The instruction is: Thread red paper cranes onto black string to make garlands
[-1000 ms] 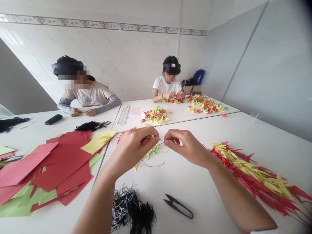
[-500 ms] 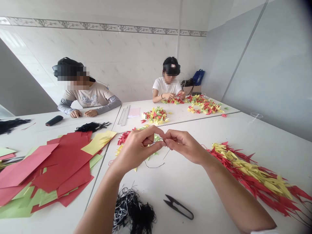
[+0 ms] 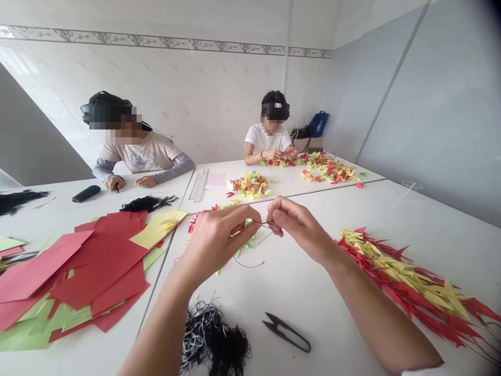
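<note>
**Gently: dark thread (image 3: 263, 224) pinched between both hands**

Past the red paper sheets (image 3: 102, 266), your left hand (image 3: 219, 243) is closed on the thread, and your right hand (image 3: 295, 224) grips it between thumb and forefinger, a short span apart. Keep that span taut. Red-and-yellow folded paper strips (image 3: 403, 277) lie well right.

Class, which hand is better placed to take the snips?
The right hand: the snips lie straight below it, on its side of the black cord pile; the left hand is farther.
</note>
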The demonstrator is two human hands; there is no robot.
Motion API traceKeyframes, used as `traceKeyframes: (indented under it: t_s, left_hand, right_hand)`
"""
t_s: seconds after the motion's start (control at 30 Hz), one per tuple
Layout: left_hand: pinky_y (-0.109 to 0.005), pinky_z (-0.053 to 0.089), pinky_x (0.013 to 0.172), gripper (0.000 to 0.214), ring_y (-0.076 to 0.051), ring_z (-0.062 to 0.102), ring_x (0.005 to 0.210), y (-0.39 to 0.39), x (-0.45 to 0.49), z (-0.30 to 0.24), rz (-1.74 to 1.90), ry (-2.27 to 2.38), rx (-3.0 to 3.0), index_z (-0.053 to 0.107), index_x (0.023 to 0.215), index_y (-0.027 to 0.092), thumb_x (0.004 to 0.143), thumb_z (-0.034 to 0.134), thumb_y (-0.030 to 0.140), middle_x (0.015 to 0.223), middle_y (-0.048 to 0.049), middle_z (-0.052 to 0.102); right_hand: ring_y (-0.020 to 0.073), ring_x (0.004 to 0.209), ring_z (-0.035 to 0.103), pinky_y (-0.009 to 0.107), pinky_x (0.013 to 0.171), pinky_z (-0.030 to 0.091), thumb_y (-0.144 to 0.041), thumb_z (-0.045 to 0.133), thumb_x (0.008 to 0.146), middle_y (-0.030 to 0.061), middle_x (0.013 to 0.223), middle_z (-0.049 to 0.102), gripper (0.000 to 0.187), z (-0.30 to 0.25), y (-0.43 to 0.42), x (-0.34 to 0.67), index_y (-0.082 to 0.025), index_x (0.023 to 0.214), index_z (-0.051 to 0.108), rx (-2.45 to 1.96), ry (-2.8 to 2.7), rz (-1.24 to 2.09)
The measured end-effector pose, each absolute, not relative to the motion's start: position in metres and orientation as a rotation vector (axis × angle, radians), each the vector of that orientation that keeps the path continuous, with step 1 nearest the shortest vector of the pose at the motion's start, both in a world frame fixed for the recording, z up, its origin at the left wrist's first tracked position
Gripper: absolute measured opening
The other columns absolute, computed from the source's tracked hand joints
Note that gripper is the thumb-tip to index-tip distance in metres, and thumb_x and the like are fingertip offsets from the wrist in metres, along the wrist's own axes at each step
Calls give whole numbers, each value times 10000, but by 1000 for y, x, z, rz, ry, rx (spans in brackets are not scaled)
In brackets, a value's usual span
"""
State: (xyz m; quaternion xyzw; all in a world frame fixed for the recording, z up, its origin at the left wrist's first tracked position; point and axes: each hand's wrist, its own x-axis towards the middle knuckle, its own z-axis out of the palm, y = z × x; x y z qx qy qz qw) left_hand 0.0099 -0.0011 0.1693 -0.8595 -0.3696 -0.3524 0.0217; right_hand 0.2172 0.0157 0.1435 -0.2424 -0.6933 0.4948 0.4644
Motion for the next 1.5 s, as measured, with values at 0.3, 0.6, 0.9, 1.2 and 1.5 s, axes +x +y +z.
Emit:
traceKeyframes:
  t_s: [0.3,0.6,0.9,1.2,1.5]
  left_hand:
    - [-222,252,483,126,-74,348,501,-6,11,171,-1006,-1125,-2551,666,887,217,961,573,261,652,47,582]
    - [-210,269,485,194,-85,320,484,-6,18,178,-1142,-1501,-2850,648,986,209,981,474,294,552,80,346]
    - [-198,243,485,135,-72,256,499,-2,24,165,-1233,-1453,-2628,587,725,187,855,613,206,534,85,274]
    - [-202,257,474,105,-48,338,463,-1,25,159,-1293,-988,-2266,621,802,191,899,623,150,542,86,500]
    - [-234,350,509,92,-85,493,515,-1,26,160,-1242,-771,-2223,626,823,199,899,661,161,605,49,624]
  right_hand:
    - [109,686,493,246,635,415,-421,670,917,-15,793,554,238,142,15,215,-203,850,606,-661,-1698,1101]
    - [107,703,502,239,648,431,-369,675,925,-13,800,554,197,142,13,214,-202,854,599,-579,-1692,1030]
    - [126,751,556,251,703,487,-339,670,926,0,810,590,162,142,11,211,-203,851,626,-576,-1703,1003]
    - [132,725,629,265,670,497,-363,661,942,-4,805,675,189,141,9,211,-237,1048,569,-546,-1590,1106]
    - [140,757,658,263,667,504,-395,685,917,5,811,673,190,142,8,210,-217,976,653,-621,-1605,1073]
